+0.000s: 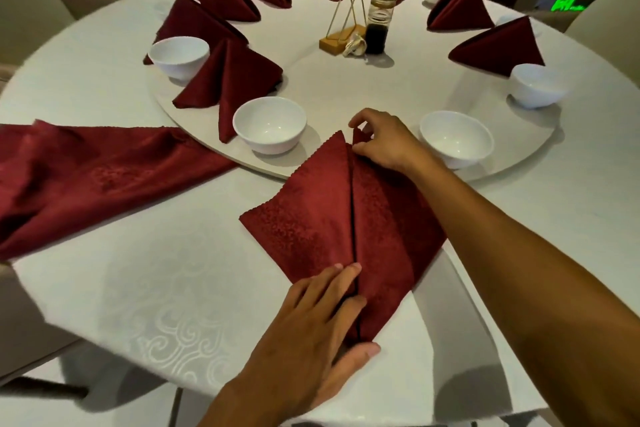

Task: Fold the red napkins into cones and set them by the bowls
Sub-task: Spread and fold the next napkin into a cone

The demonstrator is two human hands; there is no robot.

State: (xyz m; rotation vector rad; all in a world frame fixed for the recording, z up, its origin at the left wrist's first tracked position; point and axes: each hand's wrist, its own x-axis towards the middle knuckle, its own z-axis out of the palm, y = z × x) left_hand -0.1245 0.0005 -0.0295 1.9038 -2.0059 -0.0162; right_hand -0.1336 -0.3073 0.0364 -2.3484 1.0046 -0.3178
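Left hand (311,326) nearest, fingers flat, pressing near corner of part-folded red napkin (311,218) onto tabletop (156,288); nothing clasped. Cloth spread between both hands, centre seam running away from left grip. Beyond, right hand (384,142) pinching far tip. Soft, light, limp fabric; probably slides on the cloth, best taken at corners and held along crease. Past right grip: two bowls (269,124) without cones. Unfolded napkins (86,177) off left, partly cut off. Farther cones (228,80) small, folds unclear.
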